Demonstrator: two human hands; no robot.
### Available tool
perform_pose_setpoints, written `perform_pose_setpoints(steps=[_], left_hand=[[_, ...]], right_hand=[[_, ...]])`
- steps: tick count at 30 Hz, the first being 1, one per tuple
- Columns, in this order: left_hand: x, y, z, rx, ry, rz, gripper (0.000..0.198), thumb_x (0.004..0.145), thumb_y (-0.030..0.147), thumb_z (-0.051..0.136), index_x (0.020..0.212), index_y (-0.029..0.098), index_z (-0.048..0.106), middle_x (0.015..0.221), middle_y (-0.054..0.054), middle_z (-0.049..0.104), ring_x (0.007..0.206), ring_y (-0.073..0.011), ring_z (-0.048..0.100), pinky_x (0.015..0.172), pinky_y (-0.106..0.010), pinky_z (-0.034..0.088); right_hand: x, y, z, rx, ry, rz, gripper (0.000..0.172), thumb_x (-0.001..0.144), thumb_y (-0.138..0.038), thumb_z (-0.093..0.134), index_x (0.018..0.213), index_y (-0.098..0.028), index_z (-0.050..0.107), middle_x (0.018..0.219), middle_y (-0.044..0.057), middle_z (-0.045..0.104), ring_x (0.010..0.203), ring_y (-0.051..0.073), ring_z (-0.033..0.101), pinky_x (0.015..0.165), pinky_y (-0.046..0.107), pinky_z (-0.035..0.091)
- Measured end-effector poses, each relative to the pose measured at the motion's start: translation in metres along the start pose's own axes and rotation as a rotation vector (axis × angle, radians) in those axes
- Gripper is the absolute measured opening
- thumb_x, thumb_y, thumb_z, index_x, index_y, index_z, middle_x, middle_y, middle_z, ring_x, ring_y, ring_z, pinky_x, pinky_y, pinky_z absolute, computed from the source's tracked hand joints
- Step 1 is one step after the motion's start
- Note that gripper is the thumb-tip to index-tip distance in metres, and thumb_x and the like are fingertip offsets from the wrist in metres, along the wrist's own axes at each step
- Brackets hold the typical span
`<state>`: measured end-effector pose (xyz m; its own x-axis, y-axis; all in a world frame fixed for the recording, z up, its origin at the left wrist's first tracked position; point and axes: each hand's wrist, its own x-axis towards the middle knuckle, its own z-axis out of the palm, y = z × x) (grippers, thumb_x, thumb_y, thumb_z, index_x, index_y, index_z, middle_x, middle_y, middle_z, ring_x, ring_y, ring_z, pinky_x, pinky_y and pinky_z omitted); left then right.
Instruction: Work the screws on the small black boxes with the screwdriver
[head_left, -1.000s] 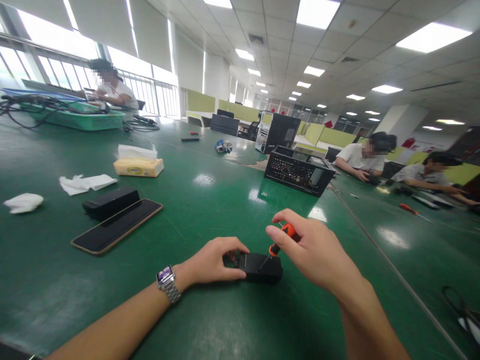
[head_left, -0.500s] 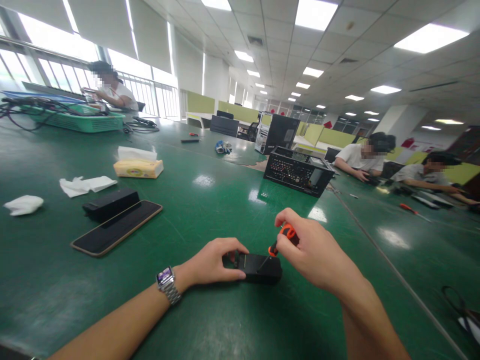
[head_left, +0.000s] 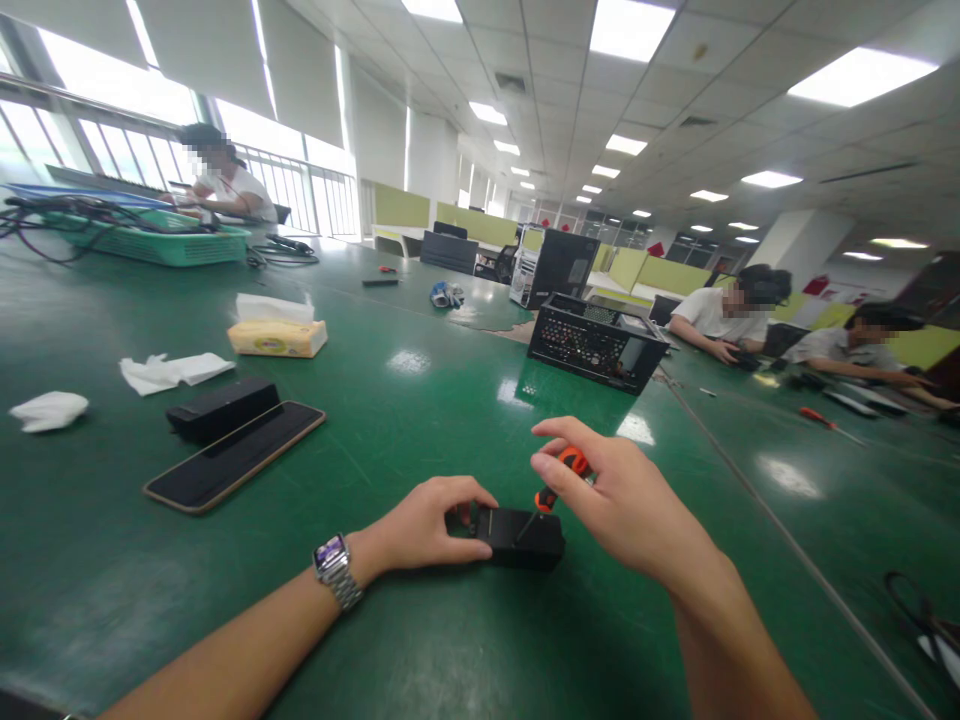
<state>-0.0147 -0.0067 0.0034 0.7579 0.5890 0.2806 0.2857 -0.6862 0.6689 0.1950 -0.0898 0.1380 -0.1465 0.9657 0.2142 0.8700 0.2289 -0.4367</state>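
Note:
My left hand (head_left: 435,522), with a watch at the wrist, grips the left end of a small black box-shaped part (head_left: 536,540) between thumb and fingers. The part lies on the green table, its inside hidden from me. In my right hand (head_left: 611,490) is an orange and black screwdriver (head_left: 571,464). Its shaft slants down and left, with the tip at the top face of the black part. My right thumb and index finger stretch forward, while the handle rests against the other fingers, partly hidden by the hand.
A phone (head_left: 236,458) lies at the left beside another black box-shaped part (head_left: 223,408). Behind are crumpled tissues (head_left: 176,372) and a tissue pack (head_left: 277,338). A black computer case (head_left: 596,342) stands ahead. A green basket (head_left: 165,247) holds cables. Other people sit around the table.
My right thumb and index finger have loosened from the screwdriver handle and stretched out to the left. My left hand and the black part stay put.

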Motion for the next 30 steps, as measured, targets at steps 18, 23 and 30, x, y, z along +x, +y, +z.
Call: perform_pose_setpoints(steps=[18, 23, 30], left_hand=[[0.0, 0.001, -0.001, -0.026, -0.001, 0.002, 0.042, 0.076, 0.045, 0.071, 0.107, 0.018, 0.063, 0.091, -0.003, 0.064, 0.077, -0.016, 0.058, 0.073, -0.026, 0.046], [0.0, 0.001, -0.002, -0.003, -0.002, -0.012, 0.043, 0.076, 0.046, 0.071, 0.109, 0.019, 0.063, 0.091, -0.003, 0.063, 0.078, -0.0161, 0.057, 0.072, -0.026, 0.045], [0.0, 0.001, -0.002, 0.001, 0.001, -0.004, 0.044, 0.074, 0.045, 0.073, 0.109, 0.02, 0.063, 0.093, -0.003, 0.064, 0.078, -0.0164, 0.058, 0.073, -0.026, 0.046]], right_hand=[[-0.003, -0.002, -0.001, 0.033, 0.009, -0.022, 0.04, 0.079, -0.019, 0.049, 0.116, -0.026, 0.06, 0.105, 0.003, 0.069, 0.086, 0.018, 0.062, 0.071, 0.028, 0.042], [0.006, 0.027, -0.01, 0.1, -0.028, 0.07, 0.023, 0.081, -0.028, 0.05, 0.096, -0.023, 0.067, 0.069, -0.001, 0.065, 0.058, 0.015, 0.059, 0.054, 0.025, 0.041], [0.032, 0.099, -0.003, 0.219, 0.283, 0.247, 0.031, 0.081, -0.046, 0.052, 0.081, -0.017, 0.064, 0.052, -0.001, 0.057, 0.043, 0.014, 0.054, 0.047, 0.027, 0.041]])
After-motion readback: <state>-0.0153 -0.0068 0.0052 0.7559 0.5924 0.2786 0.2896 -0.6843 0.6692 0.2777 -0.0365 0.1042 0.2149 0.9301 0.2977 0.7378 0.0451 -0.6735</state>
